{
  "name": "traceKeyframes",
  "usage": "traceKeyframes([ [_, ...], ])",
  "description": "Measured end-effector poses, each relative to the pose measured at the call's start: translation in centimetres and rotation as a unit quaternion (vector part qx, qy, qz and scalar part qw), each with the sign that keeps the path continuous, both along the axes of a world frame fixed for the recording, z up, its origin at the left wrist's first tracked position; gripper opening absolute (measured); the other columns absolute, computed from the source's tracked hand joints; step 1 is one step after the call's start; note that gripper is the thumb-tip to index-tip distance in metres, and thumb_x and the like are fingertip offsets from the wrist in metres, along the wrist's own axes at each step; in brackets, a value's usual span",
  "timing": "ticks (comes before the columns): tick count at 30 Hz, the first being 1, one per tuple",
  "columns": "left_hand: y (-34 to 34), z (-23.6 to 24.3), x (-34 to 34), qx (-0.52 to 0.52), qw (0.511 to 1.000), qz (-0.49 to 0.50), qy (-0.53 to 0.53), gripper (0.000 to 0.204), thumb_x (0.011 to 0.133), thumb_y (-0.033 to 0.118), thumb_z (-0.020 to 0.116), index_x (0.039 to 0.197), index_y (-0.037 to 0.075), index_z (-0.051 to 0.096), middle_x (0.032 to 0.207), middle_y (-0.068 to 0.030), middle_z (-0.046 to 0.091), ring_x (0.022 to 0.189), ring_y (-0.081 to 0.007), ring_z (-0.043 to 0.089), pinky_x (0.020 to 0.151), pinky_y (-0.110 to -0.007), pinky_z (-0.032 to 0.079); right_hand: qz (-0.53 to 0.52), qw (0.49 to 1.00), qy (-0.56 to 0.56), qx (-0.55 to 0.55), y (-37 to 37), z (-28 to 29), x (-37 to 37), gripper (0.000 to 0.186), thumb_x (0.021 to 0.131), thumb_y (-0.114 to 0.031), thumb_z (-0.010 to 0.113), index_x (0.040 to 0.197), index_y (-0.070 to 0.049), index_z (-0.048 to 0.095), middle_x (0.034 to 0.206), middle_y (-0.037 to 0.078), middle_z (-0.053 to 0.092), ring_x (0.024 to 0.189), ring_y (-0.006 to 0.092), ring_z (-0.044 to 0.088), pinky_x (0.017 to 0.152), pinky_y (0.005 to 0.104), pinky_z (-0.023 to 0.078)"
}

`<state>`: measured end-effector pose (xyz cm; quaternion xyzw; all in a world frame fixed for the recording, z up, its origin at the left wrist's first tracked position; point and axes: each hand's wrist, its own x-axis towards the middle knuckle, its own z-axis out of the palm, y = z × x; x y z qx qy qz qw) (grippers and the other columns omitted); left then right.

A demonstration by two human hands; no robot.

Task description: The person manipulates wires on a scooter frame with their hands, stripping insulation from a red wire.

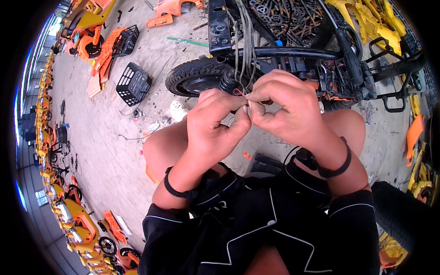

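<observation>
Concrete floor, thin red wire in both hands

Loose parts surround a black vehicle frame. Left hand and right hand meet before it, both narrowed to a pinch on the wire, beside the hanging cables. Joining or separating strands seems the current step; the next move likely needs steady, light fingers. Wrists angle inward above the knees.

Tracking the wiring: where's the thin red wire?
The thin red wire is upper centre in head view, between left hand and right hand, below grey cables.
</observation>
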<state>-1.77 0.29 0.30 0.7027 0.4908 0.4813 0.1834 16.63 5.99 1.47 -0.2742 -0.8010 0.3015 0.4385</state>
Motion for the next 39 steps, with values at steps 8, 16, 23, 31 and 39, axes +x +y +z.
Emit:
traceKeyframes([
  [8, 0.3, -0.6, -0.3, -0.047, 0.997, -0.009, -0.063, 0.012, 0.088, -0.001, 0.073, 0.099, 0.001, 0.076, 0.085, -0.0081, 0.074, 0.078, -0.0172, 0.065, 0.072, -0.029, 0.049, 0.033, 0.997, 0.011, -0.063, 0.6, 0.3, 0.7, 0.015, 0.086, -0.005, 0.075, 0.1, -0.001, 0.074, 0.094, 0.012, 0.072, 0.087, 0.0294, 0.07, 0.077, 0.0375, 0.057],
  [16, 0.6, -0.9, 0.0, 0.004, 0.998, 0.062, 0.023, 0.014, 0.085, 0.009, 0.078, 0.098, 0.007, 0.076, 0.084, -0.0091, 0.072, 0.078, -0.0286, 0.067, 0.075, -0.038, 0.047, -0.023, 0.998, -0.03, 0.053, 0.7, -0.2, -0.4, 0.017, 0.084, -0.004, 0.076, 0.101, -0.001, 0.074, 0.096, 0.014, 0.071, 0.089, 0.0336, 0.068, 0.08, 0.0408, 0.056],
  [23, 1.0, -1.3, 0.0, 0.029, 0.993, 0.059, 0.095, 0.013, 0.086, 0.009, 0.076, 0.098, 0.005, 0.074, 0.085, -0.0115, 0.07, 0.082, -0.0318, 0.066, 0.075, -0.042, 0.045, -0.067, 0.996, -0.039, 0.037, 0.3, -0.2, -0.9, 0.016, 0.082, 0.0, 0.076, 0.098, 0.0, 0.073, 0.094, 0.015, 0.07, 0.086, 0.0346, 0.067, 0.079, 0.0416, 0.055],
  [31, 0.2, -2.1, 0.1, 0.032, 0.98, 0.082, 0.177, 0.018, 0.087, 0.007, 0.072, 0.105, 0.004, 0.071, 0.087, -0.0101, 0.068, 0.086, -0.03, 0.064, 0.08, -0.042, 0.043, -0.101, 0.992, -0.048, -0.052, -0.1, -2.3, -1.9, 0.008, 0.08, -0.002, 0.074, 0.086, -0.002, 0.069, 0.087, 0.013, 0.067, 0.083, 0.0356, 0.065, 0.073, 0.0435, 0.054],
  [39, 0.3, -2.0, -0.1, 0.077, 0.984, 0.028, 0.158, 0.018, 0.084, 0.007, 0.074, 0.101, 0.004, 0.07, 0.087, -0.0091, 0.066, 0.085, -0.0282, 0.063, 0.082, -0.041, 0.044, -0.109, 0.992, -0.049, 0.032, -1.0, -1.2, -1.3, 0.009, 0.077, -0.001, 0.074, 0.083, -0.002, 0.067, 0.086, 0.014, 0.067, 0.082, 0.0357, 0.065, 0.073, 0.0443, 0.053],
])
